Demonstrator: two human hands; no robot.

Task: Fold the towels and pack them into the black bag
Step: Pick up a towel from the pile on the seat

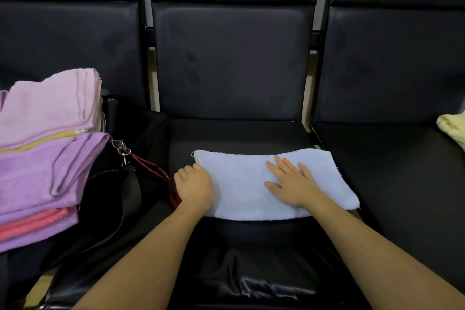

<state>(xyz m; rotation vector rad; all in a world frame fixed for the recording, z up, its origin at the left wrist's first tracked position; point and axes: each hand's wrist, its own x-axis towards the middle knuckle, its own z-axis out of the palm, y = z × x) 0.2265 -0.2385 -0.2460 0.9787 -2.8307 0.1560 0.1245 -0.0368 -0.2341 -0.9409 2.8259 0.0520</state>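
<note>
Three black seats are seen. One blue towel is laid on the middle seat, its left edge gripped by the left hand, the right hand pressed flat on it. One black bag lies left under stacked towels.

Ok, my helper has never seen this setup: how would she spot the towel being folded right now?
Find the middle seat in the row of black chairs. The blue towel lies flat on it, with the right hand pressing on top and the left hand gripping its left edge. It is the only pale blue one; the stack to its left is pink and purple, and the yellow towel sits far right.
</note>
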